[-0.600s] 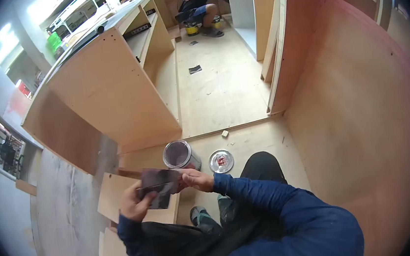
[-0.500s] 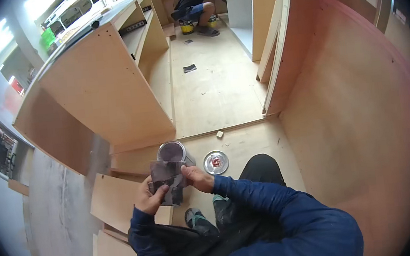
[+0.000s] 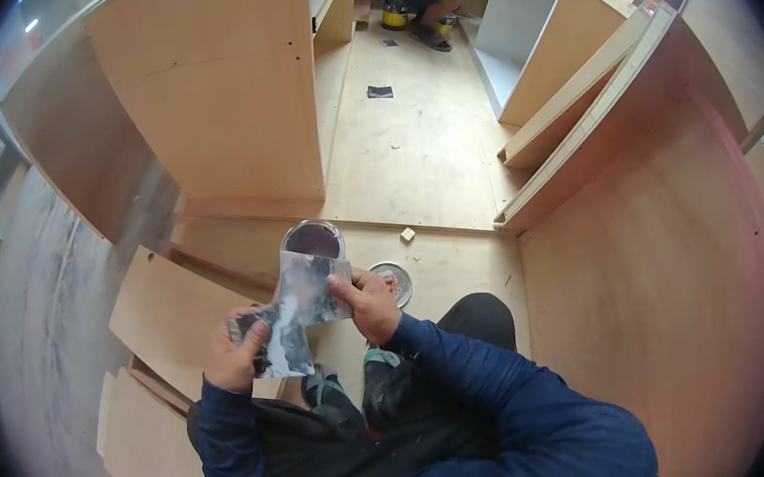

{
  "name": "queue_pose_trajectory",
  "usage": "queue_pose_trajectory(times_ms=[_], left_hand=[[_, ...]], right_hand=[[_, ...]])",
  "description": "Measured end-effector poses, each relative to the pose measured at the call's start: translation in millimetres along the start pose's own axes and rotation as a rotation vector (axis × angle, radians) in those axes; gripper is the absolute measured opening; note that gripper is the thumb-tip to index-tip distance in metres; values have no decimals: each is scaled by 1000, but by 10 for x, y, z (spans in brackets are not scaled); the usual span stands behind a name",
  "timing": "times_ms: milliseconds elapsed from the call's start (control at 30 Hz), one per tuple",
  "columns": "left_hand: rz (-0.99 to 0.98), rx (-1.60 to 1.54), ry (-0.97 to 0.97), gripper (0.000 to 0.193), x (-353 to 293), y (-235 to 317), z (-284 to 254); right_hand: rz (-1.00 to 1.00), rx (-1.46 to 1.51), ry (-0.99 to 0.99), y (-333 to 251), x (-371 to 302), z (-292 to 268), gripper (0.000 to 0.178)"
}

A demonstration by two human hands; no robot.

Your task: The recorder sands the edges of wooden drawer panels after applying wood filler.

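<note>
Plainly, left hand, right hand: fingers clamped on sheeting (red-marked lid near)

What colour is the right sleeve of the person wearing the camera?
The right sleeve is dark blue, best seen in the head view.

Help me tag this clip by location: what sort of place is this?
Probably a woodworking shop or fit-out site: an unfinished wooden cabinet, loose wooden panels and a red-smeared round metal lid suggest it.
</note>
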State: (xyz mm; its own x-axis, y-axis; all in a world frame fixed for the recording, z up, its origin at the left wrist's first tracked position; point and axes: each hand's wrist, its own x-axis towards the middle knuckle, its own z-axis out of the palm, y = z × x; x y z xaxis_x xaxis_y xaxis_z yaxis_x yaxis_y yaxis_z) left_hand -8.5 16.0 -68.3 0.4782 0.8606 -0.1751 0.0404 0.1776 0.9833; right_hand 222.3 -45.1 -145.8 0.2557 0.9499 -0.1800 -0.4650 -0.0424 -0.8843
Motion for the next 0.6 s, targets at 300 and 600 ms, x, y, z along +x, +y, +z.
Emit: queue_pose_trajectory(times_ms=[300,600], left_hand=[[165,-118,213,17,42,-350,-155],[119,-397,106,22,21,-365,189]], right_hand=[[-190,-175,-163,217,-232,459,32],[-343,-409,13,166,-380,384,41]])
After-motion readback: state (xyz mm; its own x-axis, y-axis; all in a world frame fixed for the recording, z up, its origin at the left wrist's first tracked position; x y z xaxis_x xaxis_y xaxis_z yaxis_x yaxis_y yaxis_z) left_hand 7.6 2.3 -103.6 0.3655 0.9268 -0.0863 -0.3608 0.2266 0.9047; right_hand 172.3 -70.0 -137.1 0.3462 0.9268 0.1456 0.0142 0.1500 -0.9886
